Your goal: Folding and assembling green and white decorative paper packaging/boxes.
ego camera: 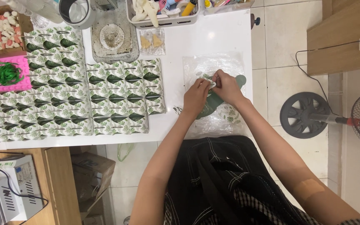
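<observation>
— So, what are the hands doing?
— Both meet over a clear plastic sheet [213, 66] on the white table [213, 35]. The left hand [196, 96] and right hand [226, 86] pinch a small leaf-printed piece [210, 83] between their fingertips, fingers drawn in narrow around it.
— And beneath them?
— A dark green cutout [213, 102] lies on the plastic, partly hidden by the hands. Rows of leaf-printed cards [117, 98] cover the table well to the left.
</observation>
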